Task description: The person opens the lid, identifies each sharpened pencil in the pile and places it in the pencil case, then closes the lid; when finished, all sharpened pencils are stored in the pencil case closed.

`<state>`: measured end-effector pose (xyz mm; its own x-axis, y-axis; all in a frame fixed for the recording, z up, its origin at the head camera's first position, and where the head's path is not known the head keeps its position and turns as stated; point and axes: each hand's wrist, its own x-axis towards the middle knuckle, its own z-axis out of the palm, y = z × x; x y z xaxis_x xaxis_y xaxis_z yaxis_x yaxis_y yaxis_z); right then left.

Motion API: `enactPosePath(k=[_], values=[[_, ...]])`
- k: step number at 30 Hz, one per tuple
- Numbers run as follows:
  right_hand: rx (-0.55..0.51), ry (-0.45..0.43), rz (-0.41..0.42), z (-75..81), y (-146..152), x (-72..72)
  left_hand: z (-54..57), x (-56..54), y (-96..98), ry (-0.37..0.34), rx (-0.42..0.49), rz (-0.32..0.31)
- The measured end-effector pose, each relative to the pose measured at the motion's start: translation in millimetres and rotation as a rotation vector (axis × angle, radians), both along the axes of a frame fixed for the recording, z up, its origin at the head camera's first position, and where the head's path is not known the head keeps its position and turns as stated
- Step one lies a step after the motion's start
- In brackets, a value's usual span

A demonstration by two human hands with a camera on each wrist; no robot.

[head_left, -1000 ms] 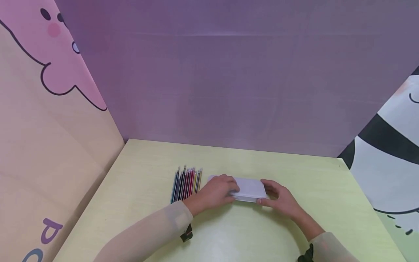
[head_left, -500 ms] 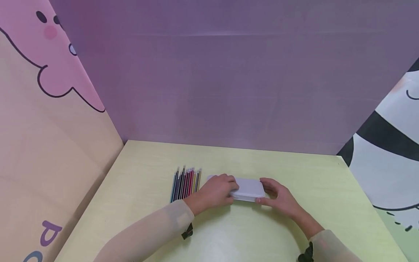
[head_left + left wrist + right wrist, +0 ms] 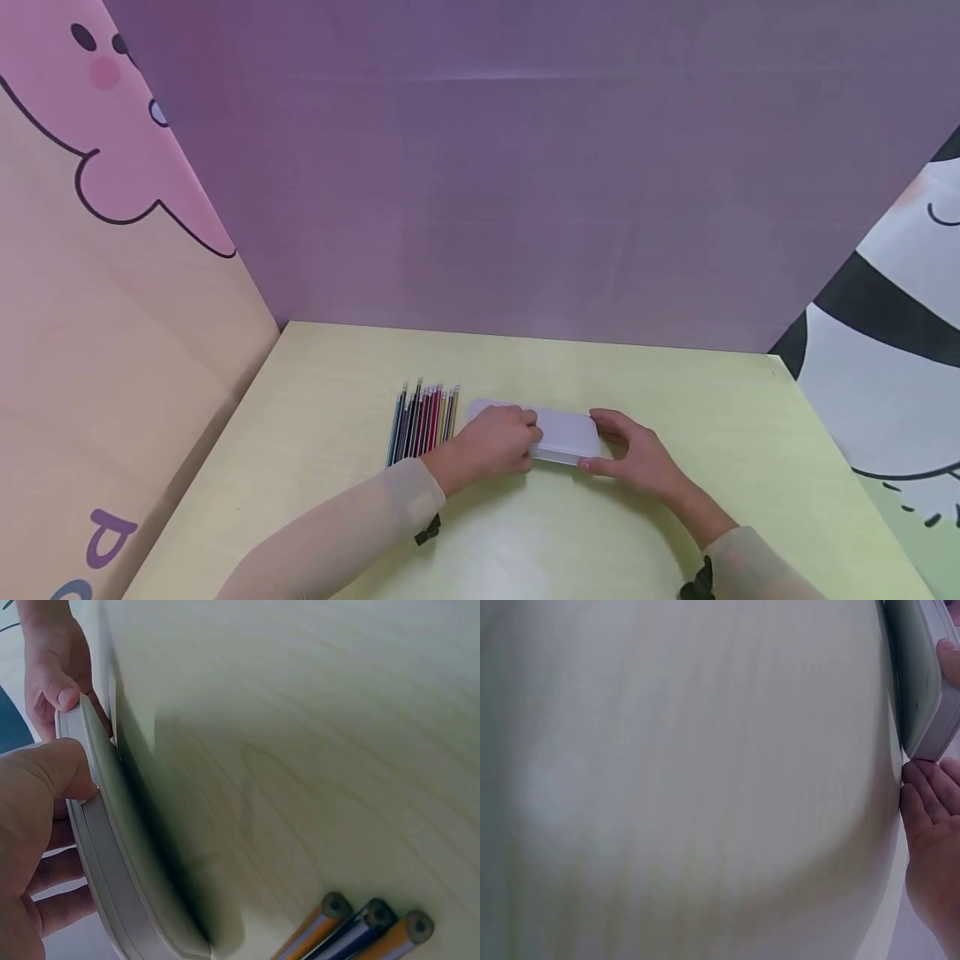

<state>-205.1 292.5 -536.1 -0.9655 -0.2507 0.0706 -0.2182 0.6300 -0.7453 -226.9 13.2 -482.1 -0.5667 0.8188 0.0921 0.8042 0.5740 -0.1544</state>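
Observation:
A flat white case (image 3: 567, 433) with rounded corners lies on the table, its lid down. My left hand (image 3: 495, 439) is over its left part, with the thumb at the seam along the front side and the fingers on top; the left wrist view shows the thumb pressing a small catch on the case (image 3: 124, 881). At the right end my right hand (image 3: 641, 457) holds the case, thumb at the front corner and fingers behind. The right wrist view shows several of its fingers (image 3: 930, 791) against the end. The case's contents are hidden.
A row of several pencils (image 3: 426, 417) in dark, red and yellow colours lies left of the case, partly behind my left forearm. The pale table (image 3: 712, 400) meets a purple backdrop (image 3: 525, 208) at the back and printed side panels.
The view has shifted slightly. My left fingers have curled a little more on the lid. Both hands stay on the case, which lies nearly where it was.

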Motion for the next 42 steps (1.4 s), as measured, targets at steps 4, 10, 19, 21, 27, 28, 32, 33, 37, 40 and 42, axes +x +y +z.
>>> enactPosePath(k=[4,10,19,21,27,28,32,33,37,40,42], values=[[0.003,-0.003,0.001,1.5,-0.7,-0.5,1.0,0.8,0.3,0.033,-0.039,-0.013],[-0.019,-0.014,0.005,2.7,1.9,-0.9,0.6,0.2,-1.3,0.025,-0.02,-0.01],[-0.066,0.01,0.021,4.8,4.5,1.0,1.8,-6.8,-22.8,-0.037,0.149,-0.03],[-0.066,0.012,0.022,4.4,3.8,1.4,3.3,-10.2,-31.2,-0.055,0.177,-0.032],[-0.109,-0.013,0.02,2.3,3.2,2.3,11.3,-22.0,-57.3,-0.138,0.234,-0.028],[-0.121,-0.02,0.02,2.1,3.5,2.3,13.2,-23.4,-61.4,-0.153,0.245,-0.024],[-0.141,-0.039,0.009,1.9,5.5,4.5,21.1,-30.0,-74.5,-0.239,0.33,0.004],[-0.137,-0.037,0.006,1.6,5.9,4.9,23.3,-31.6,-76.9,-0.262,0.354,0.018],[-0.134,-0.011,0.007,0.5,7.3,6.0,28.2,-40.1,-81.7,-0.362,0.448,0.089],[-0.119,0.02,0.015,-1.1,7.1,6.0,27.6,-47.9,-81.7,-0.438,0.527,0.141],[-0.081,0.044,0.012,-2.0,6.3,5.7,26.4,-52.7,-80.7,-0.492,0.597,0.174]])
